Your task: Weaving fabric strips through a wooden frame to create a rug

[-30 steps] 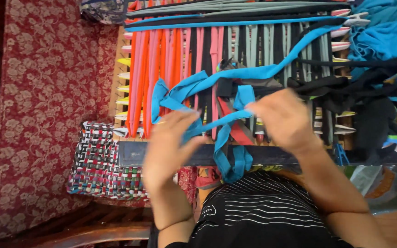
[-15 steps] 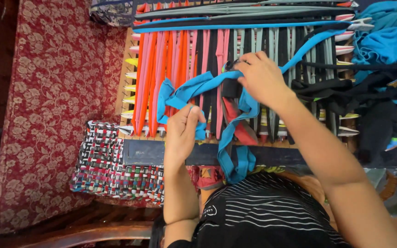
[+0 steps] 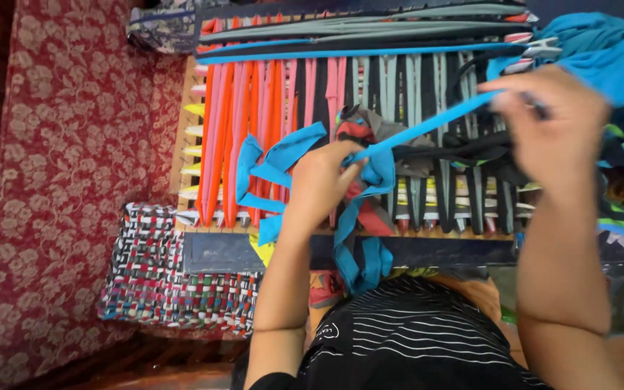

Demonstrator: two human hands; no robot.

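Red patterned cloth [image 3: 59,180] covers the floor to the left, and beside it lies a finished woven mat [image 3: 167,278] of mixed colours, half tucked under a wooden peg loom [image 3: 189,123] that fills the middle of the view. Fabric strips are stretched across the loom from near edge to far edge, orange ones [image 3: 229,137] on the left and pink, grey and black ones further right, with a dark bar [image 3: 254,253] along the near edge. The left hand [image 3: 323,180] is clenched on a blue fabric strip [image 3: 427,126] where it bunches over the warp near the middle of the loom, and loose loops of the same blue hang down past the dark bar. The right hand [image 3: 554,130] is raised and blurred; it appears to grip the far end of the blue strip, drawn taut between the two hands, though the blur hides the fingers. The main risk is that a hard pull on so tight a strip could drag stretched strips off their pegs or bunch the warp sideways. The slack blue loops could also snag on the pegs, and the dark tangled strips [image 3: 471,148] under the right hand could catch the blue one and knot it.
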